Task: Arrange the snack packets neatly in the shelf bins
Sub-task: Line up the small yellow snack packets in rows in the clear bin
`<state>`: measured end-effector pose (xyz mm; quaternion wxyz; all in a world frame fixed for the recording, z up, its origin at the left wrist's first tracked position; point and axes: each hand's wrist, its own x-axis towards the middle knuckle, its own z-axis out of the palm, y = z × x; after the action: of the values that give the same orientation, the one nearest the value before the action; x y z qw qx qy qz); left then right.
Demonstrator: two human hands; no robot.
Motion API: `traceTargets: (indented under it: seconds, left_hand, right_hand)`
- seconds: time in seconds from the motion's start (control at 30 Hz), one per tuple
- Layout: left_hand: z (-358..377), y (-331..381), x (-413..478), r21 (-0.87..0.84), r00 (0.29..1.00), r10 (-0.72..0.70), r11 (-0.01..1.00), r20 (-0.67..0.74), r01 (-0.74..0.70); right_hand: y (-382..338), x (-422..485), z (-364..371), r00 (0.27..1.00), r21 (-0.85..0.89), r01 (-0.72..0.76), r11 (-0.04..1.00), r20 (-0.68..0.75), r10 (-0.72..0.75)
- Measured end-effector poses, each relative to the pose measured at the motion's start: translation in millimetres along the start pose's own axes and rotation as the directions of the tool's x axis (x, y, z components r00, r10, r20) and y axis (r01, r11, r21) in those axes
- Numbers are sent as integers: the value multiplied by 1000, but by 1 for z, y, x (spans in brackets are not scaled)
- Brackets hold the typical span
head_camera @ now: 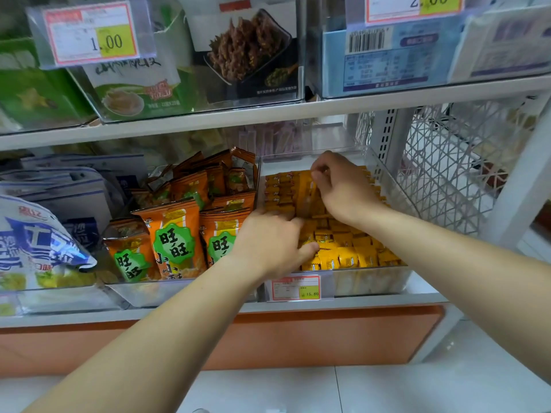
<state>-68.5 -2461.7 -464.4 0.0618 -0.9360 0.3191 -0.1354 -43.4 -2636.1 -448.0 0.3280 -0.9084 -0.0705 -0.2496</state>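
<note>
A clear plastic bin (387, 180) on the lower shelf holds several small yellow snack packets (343, 254), some in rows at the back. My left hand (271, 239) lies on the packets at the bin's left side, fingers curled down among them. My right hand (337, 186) is deeper in the bin and pinches a yellow packet (308, 189) between thumb and fingers, holding it upright over the back rows. The adjacent bin on the left is filled with orange snack packets (179, 228) standing loosely.
A price tag (295, 289) hangs on the yellow bin's front. Blue and white bags (38, 234) fill the far left bin. The upper shelf (208, 117) carries clear bins of boxes. A white wire mesh panel (441, 174) stands at right.
</note>
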Motion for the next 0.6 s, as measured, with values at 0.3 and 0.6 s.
traceTargets:
  seconds: [0.3,0.6]
  left_hand:
    - [-29,2,4,-872,901,-434,438,9,219]
    - [-27,3,3,-958,864,-414,-128,286,256]
  right_hand:
    - [-11,-44,-33,995,273,-37,961,-75,59]
    - [-18,-45,-37,995,422,-92,902,12,96]
